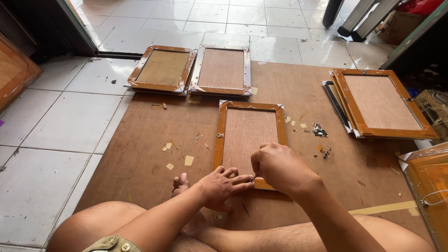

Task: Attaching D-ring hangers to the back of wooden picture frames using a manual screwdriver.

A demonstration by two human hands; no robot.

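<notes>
frame point(248, 140) lying face down on board point(140, 140), near edge under both hands | left hand point(219, 186) pressing flat, released | right hand point(280, 168) pinching small clip | seeming light, stiff; taking by rim

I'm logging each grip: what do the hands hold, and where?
Right hand pinches something small and dark, unidentifiable, at the frame's near edge. Left hand presses fingers flat on that edge.

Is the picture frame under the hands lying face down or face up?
Face down: the frame shows its brown backing board and a small metal hanger.

brown cardboard box point(402, 25), top right
</notes>
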